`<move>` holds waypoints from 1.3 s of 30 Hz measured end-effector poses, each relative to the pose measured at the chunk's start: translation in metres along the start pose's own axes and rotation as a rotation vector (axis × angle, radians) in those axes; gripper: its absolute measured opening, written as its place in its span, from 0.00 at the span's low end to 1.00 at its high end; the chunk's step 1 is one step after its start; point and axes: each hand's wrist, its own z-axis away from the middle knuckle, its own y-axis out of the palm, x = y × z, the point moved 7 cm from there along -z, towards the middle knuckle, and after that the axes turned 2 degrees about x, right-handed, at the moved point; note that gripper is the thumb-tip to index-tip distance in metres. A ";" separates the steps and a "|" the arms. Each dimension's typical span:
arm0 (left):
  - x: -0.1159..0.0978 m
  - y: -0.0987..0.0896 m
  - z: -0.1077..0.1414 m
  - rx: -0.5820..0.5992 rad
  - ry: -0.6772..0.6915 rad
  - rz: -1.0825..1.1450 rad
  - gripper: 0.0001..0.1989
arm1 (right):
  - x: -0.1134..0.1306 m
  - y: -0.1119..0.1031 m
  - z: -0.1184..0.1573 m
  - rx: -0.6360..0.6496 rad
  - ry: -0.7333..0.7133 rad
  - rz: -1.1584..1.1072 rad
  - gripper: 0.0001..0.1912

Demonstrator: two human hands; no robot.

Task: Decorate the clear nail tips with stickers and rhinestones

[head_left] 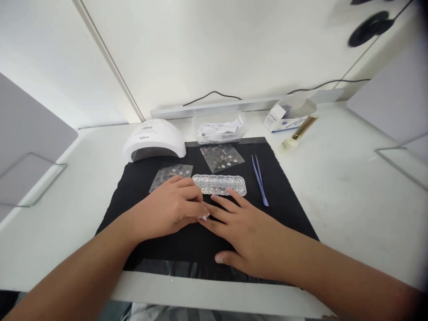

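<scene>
Our right hand [244, 234] lies flat, palm down, on the black mat [284, 196], its fingers spread apart and holding nothing; the longest fingertip reaches the near edge of the clear bead box [220, 183]. Our left hand [170, 207] rests just to the left, fingers curled together over the right hand's fingers; its fingertips press on one of them, where a pale nail tip [203, 217] shows. We cannot tell whether the left fingers pinch anything.

The bead box, a long clear case of small compartments, sits in the middle of the mat, just beyond both hands. Left of it, partly under our left knuckles, lies a sticker sheet [170, 171]; a second sheet [222, 157] lies farther back. To the right of the box, blue tweezers [260, 179] lie on the mat, pointing toward us.

On the white counter [334, 178], a white nail lamp [154, 139] stands at the mat's far left corner, a clear tub of papers [219, 129] behind the mat, and a small carton [284, 117] and a gold-capped bottle [299, 131] far right.
</scene>
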 end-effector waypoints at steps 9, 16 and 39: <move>0.003 0.000 -0.003 0.002 -0.026 -0.020 0.07 | 0.000 0.006 -0.001 -0.007 -0.001 0.036 0.41; -0.003 -0.001 -0.003 -0.002 -0.009 -0.011 0.09 | 0.002 0.008 0.001 -0.031 -0.035 0.060 0.39; 0.004 0.003 -0.003 -0.019 -0.086 0.077 0.09 | 0.001 0.008 0.001 -0.012 -0.023 0.029 0.40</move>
